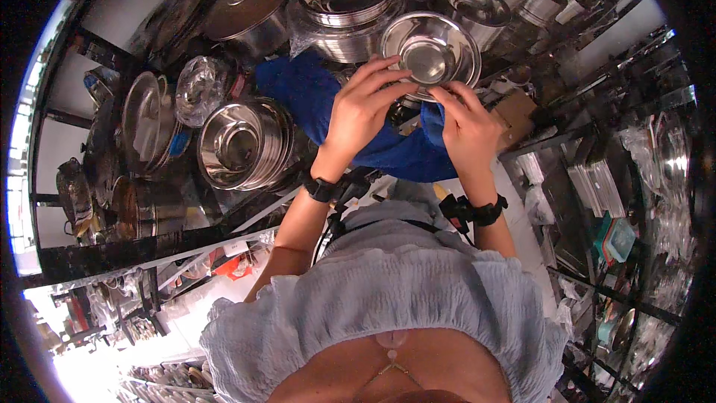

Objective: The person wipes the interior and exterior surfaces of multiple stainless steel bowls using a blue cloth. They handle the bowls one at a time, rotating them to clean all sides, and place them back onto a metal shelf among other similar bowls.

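A shiny stainless-steel bowl (pixel 430 56) is before me, its hollow facing up towards the camera. My left hand (pixel 363 103) reaches over its near left side, fingers spread and fingertips at the inner wall and rim. Whether it grips the bowl is unclear. My right hand (pixel 470 120) pinches the near rim, with the thumb tip and fingers close together there. A blue cloth (pixel 403 151) hangs below both hands and runs up under the right fingers. More steel rims show partly beneath the bowl.
Behind the bowl stand stacked steel basins (pixel 347 0) partly in plastic and a lidded pot (pixel 249 8). Nested bowls (pixel 240 145) lie on their side at left. A cardboard box (pixel 514 115) is beside my right hand. Racks of trays (pixel 598 187) line the right.
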Available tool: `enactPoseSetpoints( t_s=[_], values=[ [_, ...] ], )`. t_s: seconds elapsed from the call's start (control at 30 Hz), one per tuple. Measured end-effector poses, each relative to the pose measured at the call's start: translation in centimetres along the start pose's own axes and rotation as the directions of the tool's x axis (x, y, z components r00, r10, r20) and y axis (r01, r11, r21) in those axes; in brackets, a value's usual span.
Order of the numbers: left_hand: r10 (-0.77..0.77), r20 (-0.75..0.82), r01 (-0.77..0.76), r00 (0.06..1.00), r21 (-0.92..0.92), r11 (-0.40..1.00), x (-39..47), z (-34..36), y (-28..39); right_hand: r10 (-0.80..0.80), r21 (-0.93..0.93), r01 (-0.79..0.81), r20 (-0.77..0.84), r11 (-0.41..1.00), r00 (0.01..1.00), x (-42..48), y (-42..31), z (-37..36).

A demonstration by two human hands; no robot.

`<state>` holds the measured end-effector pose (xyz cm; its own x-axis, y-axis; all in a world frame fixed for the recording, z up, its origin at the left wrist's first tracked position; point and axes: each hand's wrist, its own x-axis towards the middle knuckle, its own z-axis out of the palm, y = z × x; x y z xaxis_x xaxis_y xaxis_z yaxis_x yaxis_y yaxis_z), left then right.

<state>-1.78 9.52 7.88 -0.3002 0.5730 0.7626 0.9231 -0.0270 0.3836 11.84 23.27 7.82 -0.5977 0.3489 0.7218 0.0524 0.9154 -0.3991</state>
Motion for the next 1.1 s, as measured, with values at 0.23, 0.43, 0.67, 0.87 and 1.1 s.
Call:
enactPoseSetpoints(
  t_s=[0.23, 0.43, 0.67, 0.87, 1.1],
  values=[
    [-0.052, 0.051, 0.053, 0.997, -0.025, 0.998, 0.0, 1.4, -0.9, 0.085, -0.012, -0.084, 0.086, 0.996, 0.993, -0.3, 0.9, 0.7],
    [-0.063, 0.101, 0.068, 0.993, -0.048, 0.997, -0.3, 1.3, -1.1, 0.084, 0.106, -0.095, 0.101, 0.990, 0.991, -0.7, 0.5, 1.2],
    [-0.081, 0.038, 0.079, 0.996, 0.056, 0.995, -2.2, -0.8, -0.4, -0.121, 0.300, 0.088, 0.094, 0.950, 0.988, -0.2, -1.9, 2.2],
    [-0.198, -0.074, 0.209, 0.977, 0.197, 0.958, -5.7, -5.7, 0.6, -0.312, 0.432, 0.215, 0.166, 0.876, 0.936, 0.4, -5.6, 4.8],
    [-0.250, -0.332, 0.392, 0.910, 0.489, 0.780, -9.7, -11.3, 3.6, -0.484, 0.578, 0.292, 0.210, 0.762, 0.849, 0.4, -10.4, 8.5]
  ],
)
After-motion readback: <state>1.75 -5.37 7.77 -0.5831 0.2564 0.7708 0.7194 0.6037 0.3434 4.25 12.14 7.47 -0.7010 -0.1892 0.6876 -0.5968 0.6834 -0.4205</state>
